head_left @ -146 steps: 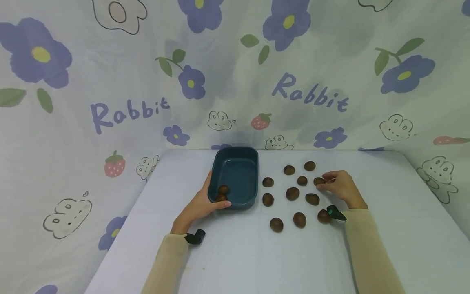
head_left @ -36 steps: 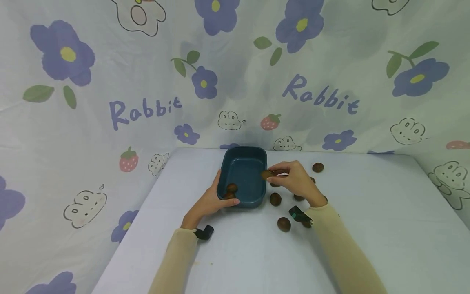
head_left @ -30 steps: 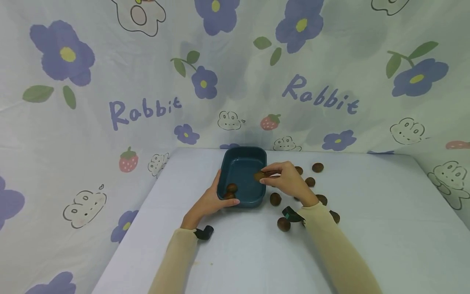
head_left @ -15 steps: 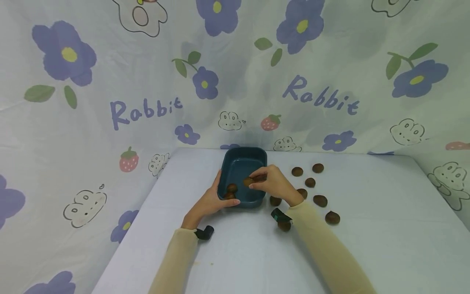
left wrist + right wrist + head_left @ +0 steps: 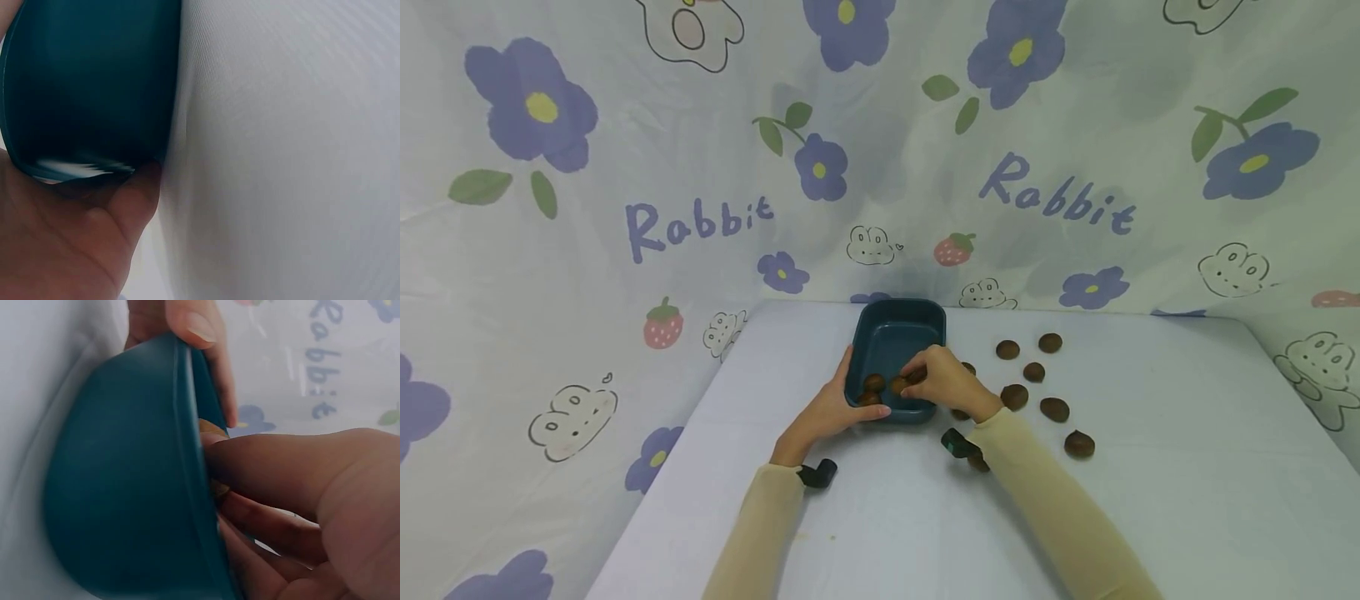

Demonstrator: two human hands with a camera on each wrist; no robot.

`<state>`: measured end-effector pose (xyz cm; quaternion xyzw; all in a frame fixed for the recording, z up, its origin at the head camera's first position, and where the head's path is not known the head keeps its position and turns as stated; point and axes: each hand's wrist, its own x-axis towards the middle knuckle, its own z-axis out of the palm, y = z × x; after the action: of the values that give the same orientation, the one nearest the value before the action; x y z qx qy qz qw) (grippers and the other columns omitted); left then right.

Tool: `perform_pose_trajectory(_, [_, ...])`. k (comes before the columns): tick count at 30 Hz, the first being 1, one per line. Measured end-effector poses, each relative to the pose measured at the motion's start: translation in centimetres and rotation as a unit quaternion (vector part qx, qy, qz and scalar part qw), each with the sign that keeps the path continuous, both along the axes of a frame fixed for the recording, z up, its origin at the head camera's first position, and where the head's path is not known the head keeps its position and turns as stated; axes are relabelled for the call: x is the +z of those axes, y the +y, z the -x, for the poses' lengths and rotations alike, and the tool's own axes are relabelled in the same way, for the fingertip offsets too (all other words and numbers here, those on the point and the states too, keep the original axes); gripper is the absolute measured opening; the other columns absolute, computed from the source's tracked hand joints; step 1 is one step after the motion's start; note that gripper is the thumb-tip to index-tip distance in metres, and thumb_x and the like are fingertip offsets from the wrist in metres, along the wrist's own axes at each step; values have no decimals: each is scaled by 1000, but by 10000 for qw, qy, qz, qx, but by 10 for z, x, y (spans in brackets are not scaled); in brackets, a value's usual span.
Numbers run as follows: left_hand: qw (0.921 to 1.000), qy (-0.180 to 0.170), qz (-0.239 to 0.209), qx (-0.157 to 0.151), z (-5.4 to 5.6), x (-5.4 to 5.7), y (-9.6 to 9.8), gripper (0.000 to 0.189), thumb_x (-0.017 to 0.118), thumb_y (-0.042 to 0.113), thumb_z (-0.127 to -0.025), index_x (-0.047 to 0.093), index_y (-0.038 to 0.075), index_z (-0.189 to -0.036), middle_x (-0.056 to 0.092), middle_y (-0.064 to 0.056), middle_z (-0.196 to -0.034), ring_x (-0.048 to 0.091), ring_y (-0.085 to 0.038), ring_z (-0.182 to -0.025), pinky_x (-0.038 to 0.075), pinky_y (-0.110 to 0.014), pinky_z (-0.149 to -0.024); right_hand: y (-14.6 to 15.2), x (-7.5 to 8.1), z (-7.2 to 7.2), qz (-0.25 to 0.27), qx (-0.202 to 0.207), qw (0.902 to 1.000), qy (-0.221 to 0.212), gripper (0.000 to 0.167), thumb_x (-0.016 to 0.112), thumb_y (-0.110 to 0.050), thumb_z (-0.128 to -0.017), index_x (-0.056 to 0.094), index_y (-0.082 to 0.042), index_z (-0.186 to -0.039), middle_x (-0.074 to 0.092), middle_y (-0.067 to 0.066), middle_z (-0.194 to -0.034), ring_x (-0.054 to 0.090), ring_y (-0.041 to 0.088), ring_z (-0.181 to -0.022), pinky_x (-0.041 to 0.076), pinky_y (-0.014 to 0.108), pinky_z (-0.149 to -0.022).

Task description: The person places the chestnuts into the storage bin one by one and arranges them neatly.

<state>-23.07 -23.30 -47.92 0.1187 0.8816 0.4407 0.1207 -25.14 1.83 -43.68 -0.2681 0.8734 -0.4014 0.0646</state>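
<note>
Fingers (image 5: 917, 364) pinch a nut (image 5: 898, 386), right hand (image 5: 951, 381) angled into the tray (image 5: 897, 337) the left hand (image 5: 826, 417) grips

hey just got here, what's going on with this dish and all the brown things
A person's left hand holds a teal dish by its near left corner. The right hand reaches in over the dish with a round brown nut in its grip. Two other nuts lie in the dish, by the left hand. More nuts are scattered on the white table to the right, some partly hidden by the right arm.
</note>
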Motion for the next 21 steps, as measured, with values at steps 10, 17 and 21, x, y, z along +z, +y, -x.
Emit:
perform_pose_trajectory(10, [10000,12,58,53,-1,0,0,135,84,63,-77,-12,32,-166,11,-8,-176,25,-37,-159,27,-64,-124,-13,-4,2,-478,194,9986,-147,26,84,-4,-83,79,3,-108,79,14,-108,75,18,-92,63,30,-80])
perform_pose_trajectory(17, [9999,2,92,78,0,1,0,137,84,64,-76,-11,28,-167,12,-9,-176,26,-38,-159,27,-65,-124,-19,-2,0,-781,236,9966,-139,21,82,0,-84,80,2,-104,79,14,-104,72,15,-83,62,29,-75])
perform_pose_trajectory(21, [9999,34,120,85,0,0,-1,137,84,65,-75,-10,28,-167,12,-9,-176,27,-39,-158,27,-65,-124,-22,-1,-1,-916,287,9953,-115,13,81,1,-84,82,-1,-97,80,11,-96,70,14,-77,61,28,-70])
